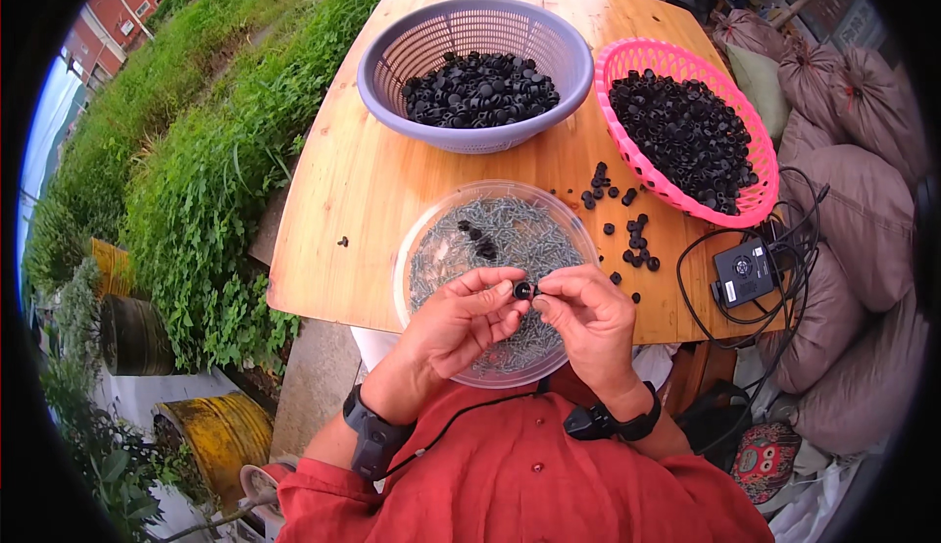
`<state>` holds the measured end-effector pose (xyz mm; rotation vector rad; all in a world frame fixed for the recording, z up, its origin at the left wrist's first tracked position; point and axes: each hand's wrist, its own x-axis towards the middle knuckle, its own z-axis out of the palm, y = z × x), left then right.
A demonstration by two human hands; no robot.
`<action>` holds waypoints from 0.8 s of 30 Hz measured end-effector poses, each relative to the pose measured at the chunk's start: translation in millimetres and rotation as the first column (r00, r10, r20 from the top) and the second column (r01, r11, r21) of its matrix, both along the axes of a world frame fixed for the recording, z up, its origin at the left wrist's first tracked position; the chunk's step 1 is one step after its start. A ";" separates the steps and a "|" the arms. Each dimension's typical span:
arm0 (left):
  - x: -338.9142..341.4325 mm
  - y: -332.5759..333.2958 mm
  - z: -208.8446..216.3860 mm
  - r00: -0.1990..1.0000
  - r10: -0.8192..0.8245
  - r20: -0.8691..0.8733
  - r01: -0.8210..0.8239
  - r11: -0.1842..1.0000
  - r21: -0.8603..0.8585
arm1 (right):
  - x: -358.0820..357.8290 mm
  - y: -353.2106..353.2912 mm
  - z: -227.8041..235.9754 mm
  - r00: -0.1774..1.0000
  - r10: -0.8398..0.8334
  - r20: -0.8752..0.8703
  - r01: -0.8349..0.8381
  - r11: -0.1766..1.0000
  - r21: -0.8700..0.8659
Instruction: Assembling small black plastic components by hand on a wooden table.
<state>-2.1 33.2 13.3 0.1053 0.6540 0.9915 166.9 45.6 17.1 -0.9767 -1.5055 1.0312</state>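
Two-handed grip: left hand (456,318) pinches a black cap (521,290); right hand (591,318) close beside, its hold unclear.
Screw tub (404,264): directly beneath; a loose pinch could drop the cap inside.

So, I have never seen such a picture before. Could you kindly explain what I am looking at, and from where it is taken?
No machine works here: these are a person's own bare hands, seen from a wide camera on the head, so edges look bent. The left hand pinches a small black part; the right hand meets it, its own hold too small to tell. Below is a clear round tub of screw-like metal pieces. The wooden table also bears purple-grey and pink baskets of black parts.
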 end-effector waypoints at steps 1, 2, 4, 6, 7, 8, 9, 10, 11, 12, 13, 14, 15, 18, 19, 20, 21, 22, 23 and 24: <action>0.3 -0.8 0.1 0.999 0.007 -0.040 -0.006 1.000 0.019 | -0.4 0.4 0.4 1.000 0.001 0.001 -0.001 1.000 0.000; 0.5 -1.7 -0.1 0.997 0.015 -0.079 -0.012 0.999 0.038 | -0.8 1.1 0.7 0.999 0.006 0.033 -0.007 0.999 0.043; 0.6 -3.8 1.2 0.994 0.028 -0.109 -0.022 0.998 0.055 | -1.8 1.1 1.5 0.998 0.011 0.065 -0.017 0.996 0.087; 0.6 -5.3 2.5 0.990 0.039 -0.138 -0.029 0.997 0.071 | -3.0 0.0 2.4 0.999 0.006 0.054 -0.009 0.999 0.053; 0.5 -5.9 3.2 0.985 0.038 -0.170 -0.025 0.996 0.081 | -3.0 0.4 2.2 0.998 0.008 0.055 -0.011 0.999 0.054; 0.5 -6.7 3.8 0.979 0.038 -0.201 -0.020 0.996 0.091 | -2.5 0.7 1.8 0.997 0.008 0.070 -0.013 0.997 0.075; 0.7 -7.4 4.5 0.979 0.040 -0.199 -0.022 0.996 0.091 | -2.1 1.1 1.4 0.996 0.008 0.086 -0.016 0.995 0.097; 0.9 -8.1 5.2 0.974 0.046 -0.221 -0.024 0.995 0.100 | -1.9 1.4 1.0 0.996 0.010 0.087 -0.019 0.995 0.097; 0.6 -8.6 5.4 0.969 0.051 -0.244 -0.025 0.994 0.109 | -2.0 1.4 0.4 0.997 0.018 0.073 -0.025 0.996 0.090; 0.0 -8.8 4.8 0.969 0.053 -0.243 -0.027 0.994 0.109 | -2.0 1.5 -0.3 0.998 0.027 0.059 -0.032 0.996 0.083; -0.9 -9.1 3.9 0.967 0.047 -0.250 -0.019 0.994 0.110 | -1.6 1.8 -1.2 0.998 0.029 0.060 -0.034 0.996 0.082; -1.5 -9.1 3.2 0.966 0.041 -0.257 -0.013 0.994 0.112 | -1.0 2.3 -2.0 0.997 0.040 0.067 -0.046 0.995 0.084; -1.9 -9.3 2.4 0.966 0.044 -0.256 -0.016 0.994 0.112 | -0.7 2.7 -2.5 0.996 0.052 0.074 -0.059 0.995 0.086; -2.3 -10.3 2.2 0.957 0.035 -0.289 0.000 0.993 0.119 | -0.3 1.5 1.3 0.993 0.049 0.110 -0.057 0.995 0.078; -2.1 -10.6 2.8 0.950 0.032 -0.309 0.009 0.991 0.131 | 0.7 2.0 1.0 0.993 0.051 0.111 -0.060 0.995 0.077; -2.0 -10.7 2.8 0.944 0.029 -0.330 0.019 0.990 0.143 | 2.4 2.9 -0.4 0.989 0.086 0.118 -0.097 0.991 0.089; -2.6 -10.8 2.0 0.944 0.030 -0.328 0.018 0.990 0.143 | 3.1 3.4 -1.1 0.985 0.121 0.126 -0.133 0.986 0.100; -3.4 -10.7 0.9 0.942 0.011 -0.335 0.040 0.989 0.145 | 3.0 3.5 -0.9 0.984 0.121 0.127 -0.134 0.986 0.100; -4.3 -10.9 -0.2 0.939 -0.008 -0.343 0.062 0.987 0.146 | 2.7 3.3 -0.5 0.984 0.132 0.121 -0.144 0.985 0.094; -4.9 -11.2 -0.9 0.939 -0.007 -0.343 0.061 0.987 0.146 | 2.4 3.3 -0.3 0.983 0.143 0.114 -0.154 0.984 0.089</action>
